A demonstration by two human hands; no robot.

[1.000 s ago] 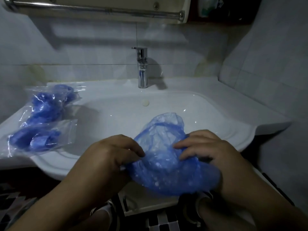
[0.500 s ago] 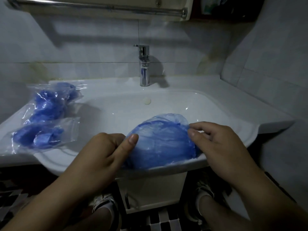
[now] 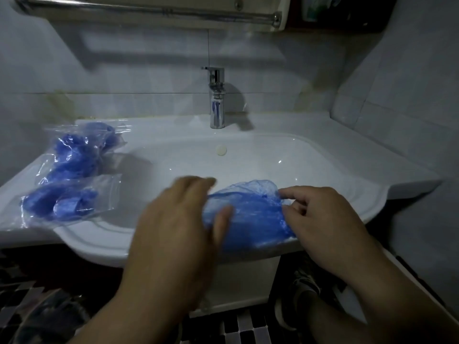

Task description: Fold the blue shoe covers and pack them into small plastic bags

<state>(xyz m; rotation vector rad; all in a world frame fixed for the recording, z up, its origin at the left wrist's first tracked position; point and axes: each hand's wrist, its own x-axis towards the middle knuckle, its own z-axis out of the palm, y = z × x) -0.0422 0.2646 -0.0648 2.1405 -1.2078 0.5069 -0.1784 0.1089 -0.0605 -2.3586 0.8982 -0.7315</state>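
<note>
Our right hand [image 3: 320, 219] has a pinching grip on the right end of the blue shoe cover [image 3: 250, 214]. Our left hand [image 3: 178, 219], blurred by motion, lies with straight fingers flat over the left end. The cover rests on the front rim of the sink [image 3: 99, 247], lower centre of the frame. A second ago it was a puffed bundle held off the rim; now it is laid down and pressed narrower, so we judge the fold under way. Filled plastic bags [image 3: 67, 202] lie at the left; this cover is not yet bagged.
</note>
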